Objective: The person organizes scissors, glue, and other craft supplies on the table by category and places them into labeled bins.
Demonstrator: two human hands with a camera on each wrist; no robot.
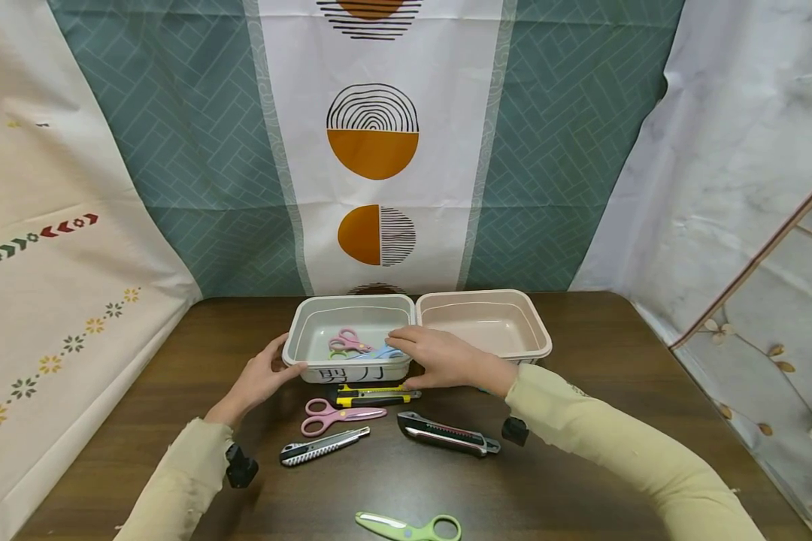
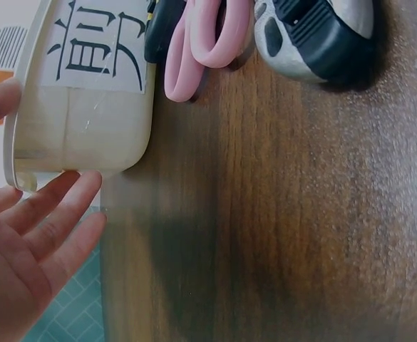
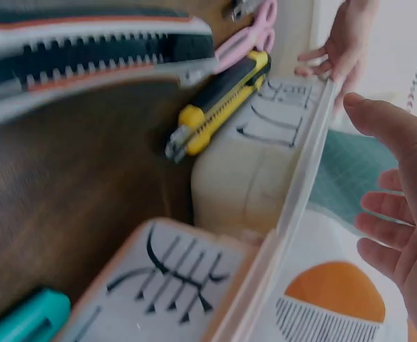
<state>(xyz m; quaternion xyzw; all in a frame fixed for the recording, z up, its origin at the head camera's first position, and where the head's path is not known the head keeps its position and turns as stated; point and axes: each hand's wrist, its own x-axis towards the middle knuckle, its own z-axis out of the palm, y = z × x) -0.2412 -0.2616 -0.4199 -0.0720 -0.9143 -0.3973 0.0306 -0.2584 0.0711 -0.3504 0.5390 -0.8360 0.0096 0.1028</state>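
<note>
My left hand (image 1: 260, 383) holds the left front corner of a pale grey plastic box (image 1: 352, 302), thumb by the front rim and fingers along the side (image 2: 51, 228). Large black characters mark a white label (image 2: 98, 43) on its front wall. Inside lie pink scissors (image 1: 348, 340) and light blue scissors (image 1: 382, 352), with a bit of green showing next to them. Over the box's right end reaches my right hand (image 1: 443, 353); its fingers are loosely bent with nothing between them in the right wrist view (image 3: 408, 206), and it partly covers the blue scissors.
A beige box (image 1: 494, 299) adjoins on the right. In front lie a yellow-black cutter (image 1: 379, 396), pink scissors (image 1: 341, 415), a silver-black cutter (image 1: 325, 446), a dark red-trimmed cutter (image 1: 446, 434) and green scissors (image 1: 406, 529). A teal object (image 3: 30, 320) lies near the beige box.
</note>
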